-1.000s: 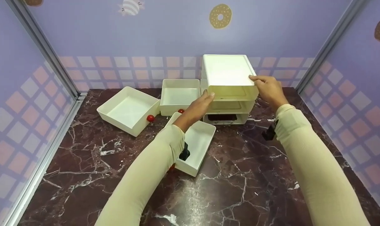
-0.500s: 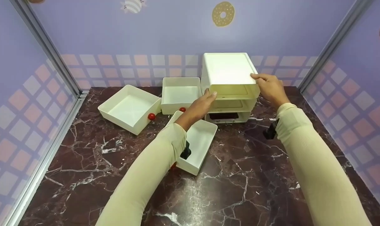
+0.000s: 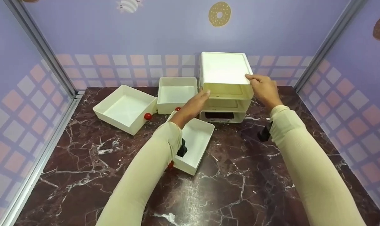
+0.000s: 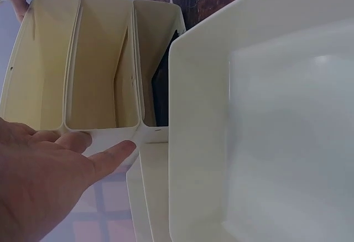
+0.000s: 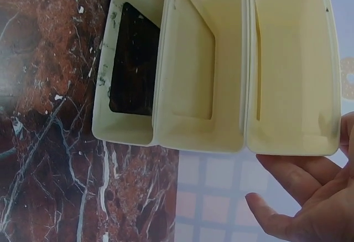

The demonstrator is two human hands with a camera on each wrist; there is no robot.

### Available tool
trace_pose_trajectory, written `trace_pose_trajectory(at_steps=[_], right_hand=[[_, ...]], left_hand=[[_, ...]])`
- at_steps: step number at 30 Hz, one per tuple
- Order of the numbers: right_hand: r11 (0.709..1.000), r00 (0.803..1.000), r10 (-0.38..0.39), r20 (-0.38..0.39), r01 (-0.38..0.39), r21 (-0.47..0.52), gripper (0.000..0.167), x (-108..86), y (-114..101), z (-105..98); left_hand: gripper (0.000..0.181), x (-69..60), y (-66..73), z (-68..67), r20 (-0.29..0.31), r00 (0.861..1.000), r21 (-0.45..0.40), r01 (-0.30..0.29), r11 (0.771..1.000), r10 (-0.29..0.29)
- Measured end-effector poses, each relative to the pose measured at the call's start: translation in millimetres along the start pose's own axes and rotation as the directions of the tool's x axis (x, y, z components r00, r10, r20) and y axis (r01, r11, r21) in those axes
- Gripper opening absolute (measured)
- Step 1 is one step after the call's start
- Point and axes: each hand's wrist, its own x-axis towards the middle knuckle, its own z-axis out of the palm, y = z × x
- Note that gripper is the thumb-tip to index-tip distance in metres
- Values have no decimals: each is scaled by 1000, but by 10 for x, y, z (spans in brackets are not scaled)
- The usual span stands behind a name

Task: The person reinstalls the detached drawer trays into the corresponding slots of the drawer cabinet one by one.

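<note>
A stack of three white open-fronted frames [image 3: 226,67] stands against the back wall; its compartments hold no drawers. My left hand [image 3: 193,108] touches the stack's left side near the front edge, its fingers fairly straight in the left wrist view [image 4: 47,175]. At the upper right front corner, my right hand [image 3: 265,91] holds the top frame, one fingertip bent over the top edge. Other fingers of this hand [image 5: 315,192] lie by the frame's side in the right wrist view. A dark patch [image 5: 135,59] shows inside the bottom frame.
Three white drawers with red knobs lie left of the stack: one at far left [image 3: 125,108], one by the back wall [image 3: 177,94], and one in front [image 3: 196,141], partly under my left forearm. Purple walls enclose the dark marbled table [image 3: 221,194] at the back and sides.
</note>
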Motion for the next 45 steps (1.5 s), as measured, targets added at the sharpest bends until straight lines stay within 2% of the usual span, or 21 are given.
trace_pose_trajectory(at_steps=[6, 14, 18, 22, 24, 25, 27, 28, 31, 33, 35, 36, 38, 39, 40, 42, 45], right_hand=[[1000, 1000, 8, -13, -7, 16, 43, -8, -26, 46], [1000, 999, 1, -41, -1, 0, 43, 6, 12, 31], [1000, 999, 6, -54, -6, 1, 43, 0, 23, 35], [1000, 998, 14, -66, -13, 12, 43, -7, 17, 33], [1000, 998, 13, -69, -12, 12, 43, -7, 13, 34], [1000, 997, 12, -70, -12, 11, 43, -6, 13, 37], [1000, 997, 5, -71, -5, 2, 42, -4, 15, 48], [1000, 997, -2, -73, 2, -3, 42, -4, 15, 55], [1000, 997, -15, -75, 14, -15, 43, -3, 17, 72], [1000, 997, -21, -73, 20, -19, 43, -8, 12, 77], [1000, 997, -23, -72, 21, -21, 44, -8, 10, 81], [999, 997, -25, -75, 23, -22, 44, -8, 9, 81], [999, 997, -24, -77, 22, -25, 44, -10, 2, 81], [1000, 997, -23, -79, 22, -23, 44, -10, 2, 79], [1000, 996, -22, -82, 20, -24, 44, -11, 1, 77], [1000, 996, -14, -86, 12, -23, 45, -13, -2, 72], [1000, 996, -4, -86, 3, -18, 45, -13, -3, 69]], left_hand=[[79, -10, -31, -17, -9, 1000, -11, 26, 1000, -26], [77, 24, -40, 9, -1, 1000, -4, -14, 1000, 14], [75, 14, -47, -25, 25, 999, -15, -28, 999, 28], [75, -89, -47, -100, 54, 997, 87, -67, 994, 62], [74, -187, -79, -151, 69, 993, 191, -112, 975, 101], [74, -251, -109, -180, 78, 989, 258, -139, 956, 122], [72, -411, -196, -235, 99, 983, 397, -182, 899, 155], [70, -507, -243, -258, 110, 980, 465, -199, 862, 167], [68, -858, -395, -282, 163, 973, 663, -232, 712, 165], [68, -1119, -498, -247, 213, 965, 744, -261, 615, 152], [69, -1370, -590, -183, 279, 949, 792, -313, 524, 146], [70, -1481, -640, -148, 311, 939, 804, -343, 486, 148], [71, -1666, -751, -84, 358, 917, 821, -399, 409, 176], [72, -1738, -806, -60, 374, 906, 832, -422, 360, 199], [72, -1797, -864, -41, 382, 896, 843, -438, 312, 226], [72, -1871, -985, -21, 387, 878, 871, -448, 201, 283], [66, -1898, -1138, -21, 391, 850, 901, -432, 42, 354]])
